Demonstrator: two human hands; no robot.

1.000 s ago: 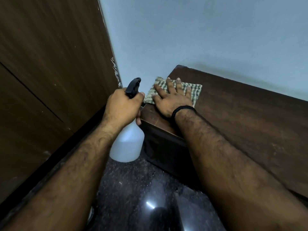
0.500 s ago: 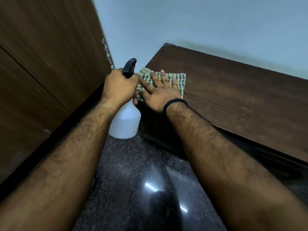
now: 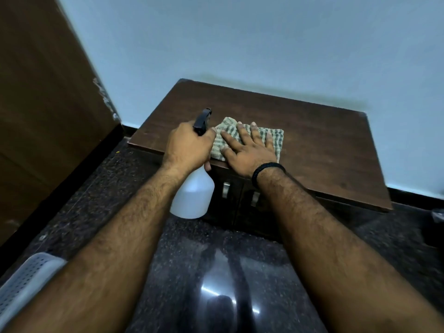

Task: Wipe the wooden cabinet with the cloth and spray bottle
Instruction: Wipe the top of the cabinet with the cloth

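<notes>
In the middle of the frame a low wooden cabinet (image 3: 312, 150) stands against a pale blue wall (image 3: 240, 44), its dark brown top running from centre toward the right edge. On the near left part of that top lies a folded checked cloth (image 3: 271, 140), green and cream, its near edge reaching the front lip of the cabinet.

The right hand (image 3: 247, 150) lies flat on the cloth, palm down, fingers spread wide and pointing toward the upper left of the frame; a black braided band (image 3: 266, 170) circles the wrist. Just left of it, the left hand (image 3: 187, 145) is wrapped tightly around the neck of a spray bottle (image 3: 193, 195), fingers curled closed on it (the thumb tip peeks out below, by the bottle's shoulder). The bottle's black trigger head (image 3: 203, 120) sticks up above the knuckles and points toward the wall, while its white translucent body hangs below the hand, in front of the cabinet's dark front face. The two hands sit almost touching.

Below the cabinet top, two small metal handles (image 3: 225, 189) show on the doors, between the bottle and the right forearm. The floor (image 3: 192, 272) in the lower half of the frame is dark polished stone with bright reflections. A brown wooden panel (image 3: 43, 104) fills the upper left, and a perforated grey basket (image 3: 26, 280) shows at the lower left edge, partly hidden by the left forearm.
</notes>
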